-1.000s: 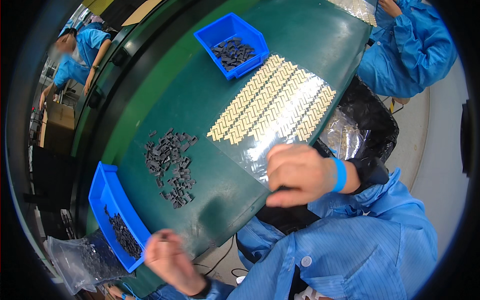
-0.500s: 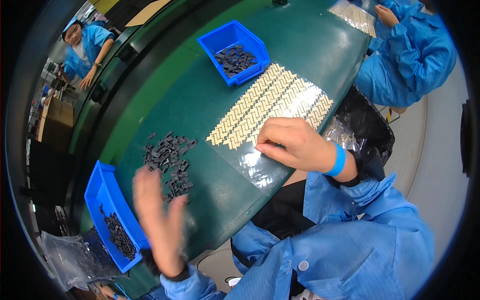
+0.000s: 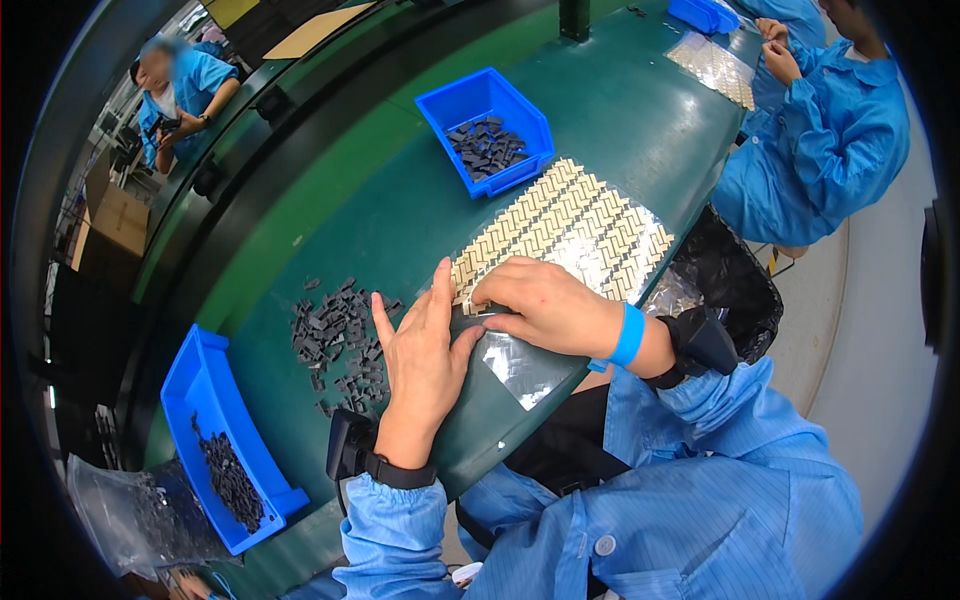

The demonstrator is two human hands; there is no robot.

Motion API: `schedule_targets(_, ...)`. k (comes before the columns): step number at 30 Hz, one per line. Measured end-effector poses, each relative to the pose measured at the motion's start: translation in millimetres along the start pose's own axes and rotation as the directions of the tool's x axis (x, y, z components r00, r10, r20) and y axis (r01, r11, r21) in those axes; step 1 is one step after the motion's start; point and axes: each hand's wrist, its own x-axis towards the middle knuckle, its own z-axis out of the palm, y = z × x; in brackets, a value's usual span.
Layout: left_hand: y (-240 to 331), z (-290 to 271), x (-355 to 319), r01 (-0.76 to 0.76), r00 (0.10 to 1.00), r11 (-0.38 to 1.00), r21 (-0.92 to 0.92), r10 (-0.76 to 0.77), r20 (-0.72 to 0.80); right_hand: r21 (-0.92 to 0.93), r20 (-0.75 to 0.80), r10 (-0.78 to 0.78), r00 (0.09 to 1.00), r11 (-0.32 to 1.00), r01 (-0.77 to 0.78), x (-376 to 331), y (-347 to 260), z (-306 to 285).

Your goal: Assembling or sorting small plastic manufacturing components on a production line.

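A shiny foil sheet (image 3: pixel 575 225) lies on the green table (image 3: pixel 400 215), covered with tan strips in herringbone rows; its near end is bare foil. My left hand (image 3: pixel 422 352) lies flat on the table, fingers spread, at the sheet's near left edge. Its thumb touches the foil. My right hand (image 3: pixel 540 305) rests on the sheet with fingers curled, fingertips pressed together where the tan rows end. What is under those fingertips is hidden. A loose pile of small dark parts (image 3: pixel 335 335) lies just left of my left hand.
One blue bin (image 3: pixel 215 430) of dark parts sits at the near left edge beside a plastic bag (image 3: pixel 125 510). Another blue bin (image 3: pixel 490 130) stands beyond the sheet. A black bag (image 3: pixel 725 275) hangs off the table's right side. A co-worker (image 3: pixel 820 130) handles another sheet (image 3: pixel 715 65).
My left hand rose from beside the near blue bin and came down flat next to the sheet. My right hand slid left along the sheet to meet it.
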Motion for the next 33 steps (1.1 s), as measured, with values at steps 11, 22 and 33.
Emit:
schedule_targets(11, 2.3, 2.3, -0.4, 0.007, 1.0, 0.999, 0.038, -0.006, -0.019, -0.203, 0.049, 0.012, 0.999, 0.979, -0.002, 9.5, -9.6, 6.0)
schedule_targets(22, 1.1, 7.3, 7.5, -0.008, 1.0, 1.0, 0.014, 0.008, -0.018, -0.234, 0.054, 0.039, 0.998, 0.972, -0.026, 15.8, 4.3, 8.2)
schedule_targets(33, 1.0, -6.3, 3.2, 0.101, 0.992, 0.991, -0.093, -0.092, 0.089, 0.0, -0.308, 0.003, 0.951, 1.0, -0.003, -10.5, -13.0, -33.6)
